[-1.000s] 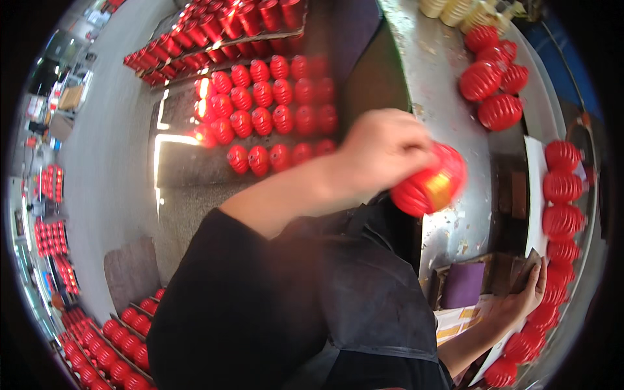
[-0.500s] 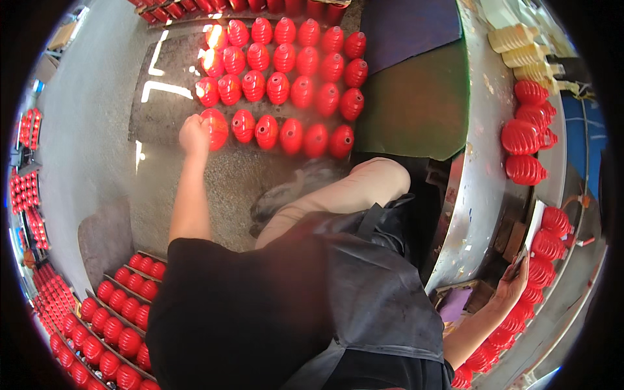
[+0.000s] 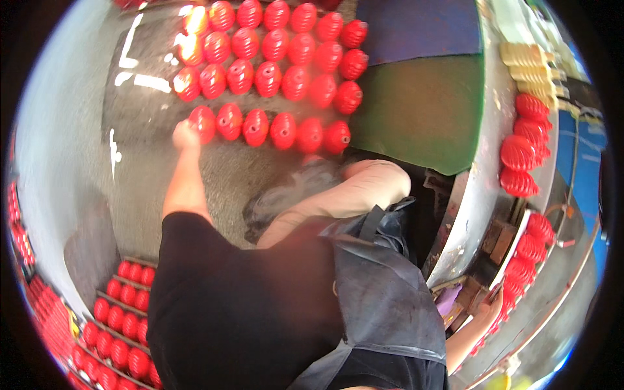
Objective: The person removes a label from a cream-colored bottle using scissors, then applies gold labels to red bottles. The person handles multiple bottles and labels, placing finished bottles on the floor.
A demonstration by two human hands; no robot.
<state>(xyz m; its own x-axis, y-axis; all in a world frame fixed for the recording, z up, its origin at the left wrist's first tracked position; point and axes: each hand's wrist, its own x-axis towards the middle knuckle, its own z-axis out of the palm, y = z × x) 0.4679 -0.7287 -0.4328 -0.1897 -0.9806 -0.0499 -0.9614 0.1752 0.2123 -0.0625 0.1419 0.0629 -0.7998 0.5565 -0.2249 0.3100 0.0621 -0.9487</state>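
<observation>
My left hand (image 3: 186, 135) is closed round the lower left side of a red, ribbed, egg-shaped piece (image 3: 204, 122) at the left end of the nearest row. Its fingers are partly hidden by the piece. To the right stand more shiny red pieces (image 3: 255, 128), some showing a small round hole, with further rows (image 3: 246, 43) behind them. On the lower right, my right hand (image 3: 489, 309) is closed at the edge of a long white-edged board (image 3: 517, 244). Red ribbed pieces (image 3: 532, 247) line that board. A small dark thing at those fingers is too unclear to name.
A metal worktop (image 3: 478, 188) runs along the right, carrying red pieces (image 3: 518, 153) and cream ribbed pieces (image 3: 525, 65). Green (image 3: 419, 110) and blue (image 3: 419, 29) sheets lie beside the rows. Racks of red pieces (image 3: 120, 318) stand at lower left. My bent knee (image 3: 383, 179) is near the rows.
The view has shifted, so the rows sit farther left and up. My left hand stays at the end piece of the nearest row; my right hand appears lower and farther left, still at the board.
</observation>
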